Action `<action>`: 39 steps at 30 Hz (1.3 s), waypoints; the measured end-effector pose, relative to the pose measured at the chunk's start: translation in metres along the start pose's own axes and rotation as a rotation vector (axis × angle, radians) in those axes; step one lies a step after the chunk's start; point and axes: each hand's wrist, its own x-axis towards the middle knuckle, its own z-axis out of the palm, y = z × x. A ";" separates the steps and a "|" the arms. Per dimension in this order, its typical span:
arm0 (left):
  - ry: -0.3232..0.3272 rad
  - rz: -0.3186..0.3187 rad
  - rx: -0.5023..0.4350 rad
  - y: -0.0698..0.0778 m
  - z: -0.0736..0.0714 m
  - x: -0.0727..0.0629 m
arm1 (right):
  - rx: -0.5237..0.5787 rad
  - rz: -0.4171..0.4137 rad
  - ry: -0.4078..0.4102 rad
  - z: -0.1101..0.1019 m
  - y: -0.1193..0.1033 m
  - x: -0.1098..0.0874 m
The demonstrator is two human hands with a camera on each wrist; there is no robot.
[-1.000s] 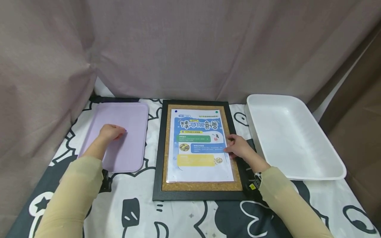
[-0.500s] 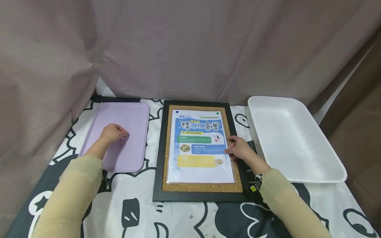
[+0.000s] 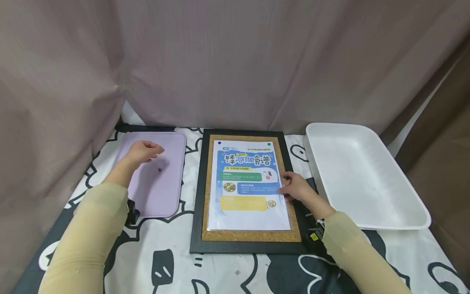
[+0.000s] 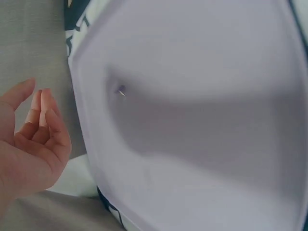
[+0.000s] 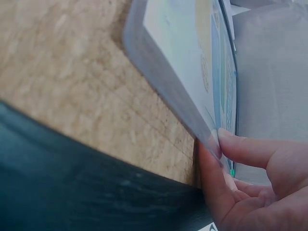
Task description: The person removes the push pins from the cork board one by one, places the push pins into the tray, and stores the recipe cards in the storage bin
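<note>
Over the lilac tray (image 3: 147, 200), my left hand (image 3: 142, 152) is raised, with thumb and fingers apart and nothing between them in the left wrist view. Below it on the tray lies a small dark push pin (image 4: 122, 89), its metal point showing. My right hand (image 3: 298, 188) pinches the right edge of a laminated poster (image 3: 249, 220) between thumb and forefinger. That edge is lifted off the cork board (image 5: 96, 96) in the right wrist view. A blue pin (image 3: 219, 143) and a green pin (image 3: 269, 143) sit at the poster's top corners.
A black frame (image 3: 249, 247) borders the cork board. To its right stands a deep white tub (image 3: 367, 175). Black-and-white patterned cloth (image 3: 209, 269) covers the table, and a grey-brown curtain (image 3: 220, 65) hangs behind.
My left hand has let go of the push pin and risen from the tray, leaving the pin there. The right hand keeps its pinch on the poster's edge. The head view has tilted slightly.
</note>
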 end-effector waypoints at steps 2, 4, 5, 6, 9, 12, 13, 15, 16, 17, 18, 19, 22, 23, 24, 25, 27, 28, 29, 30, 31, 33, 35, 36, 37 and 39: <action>-0.014 -0.007 -0.019 0.002 0.003 0.001 | 0.006 -0.018 -0.014 0.002 0.003 -0.002; -0.021 -0.002 -0.039 0.007 0.005 0.003 | 0.003 -0.023 -0.017 0.002 0.003 -0.002; -0.024 0.003 -0.057 0.009 0.007 0.004 | 0.003 -0.023 -0.013 0.002 0.003 -0.002; -0.022 0.008 -0.075 0.012 0.009 0.006 | 0.001 -0.020 -0.009 0.002 0.003 -0.001; -0.016 0.012 -0.113 0.020 0.014 0.010 | -0.010 -0.008 0.003 0.001 0.002 0.001; -0.016 0.013 -0.142 0.028 0.022 0.016 | -0.019 -0.010 0.006 -0.002 0.001 0.002; -0.017 0.011 -0.149 0.030 0.024 0.018 | -0.021 -0.009 0.006 -0.002 0.000 0.002; -0.024 0.011 -0.170 0.033 0.028 0.021 | -0.021 -0.004 0.005 -0.002 0.000 0.002; -0.028 0.012 -0.182 0.035 0.031 0.022 | -0.021 -0.002 0.005 -0.002 -0.001 0.002; -0.029 0.012 -0.193 0.036 0.033 0.024 | -0.020 0.001 0.004 -0.002 -0.001 0.002; -0.031 0.012 -0.204 0.037 0.035 0.026 | -0.020 0.003 0.003 -0.001 -0.001 0.002; -0.033 0.016 -0.215 0.038 0.038 0.027 | -0.020 0.005 0.005 -0.001 -0.001 0.002; -0.043 0.028 -0.236 0.042 0.045 0.032 | -0.015 0.004 0.006 0.001 0.001 0.002; -0.045 0.030 -0.239 0.043 0.047 0.034 | -0.014 0.003 0.007 0.001 0.001 0.002; -0.048 0.032 -0.243 0.045 0.050 0.035 | -0.013 0.000 0.006 0.002 0.001 0.002; -0.052 0.035 -0.252 0.048 0.052 0.037 | -0.011 -0.002 0.005 0.002 0.001 0.002; -0.056 0.034 -0.262 0.054 0.057 0.041 | -0.008 0.002 0.007 0.001 0.001 0.002; -0.057 0.034 -0.264 0.057 0.060 0.042 | -0.009 0.002 0.007 0.001 0.001 0.001; -0.060 0.037 -0.270 0.060 0.063 0.044 | -0.010 0.000 0.009 0.001 0.001 0.001; -0.065 0.041 -0.276 0.063 0.066 0.045 | -0.012 0.001 0.012 0.001 0.002 0.000; -0.072 0.044 -0.287 0.066 0.070 0.047 | -0.013 0.003 0.016 0.001 0.001 0.000; -0.076 0.037 -0.296 0.070 0.077 0.049 | -0.017 -0.001 0.019 0.001 0.002 -0.001; -0.082 0.027 -0.318 0.073 0.084 0.054 | -0.013 -0.006 0.018 0.001 0.003 -0.001; -0.081 0.021 -0.317 0.073 0.089 0.059 | -0.011 -0.007 0.016 0.001 0.003 -0.001; -0.080 0.010 -0.326 0.073 0.093 0.065 | -0.011 -0.010 0.015 0.002 0.003 -0.001; -0.087 0.028 -0.380 0.061 0.103 0.089 | -0.008 -0.008 0.015 0.002 0.003 0.000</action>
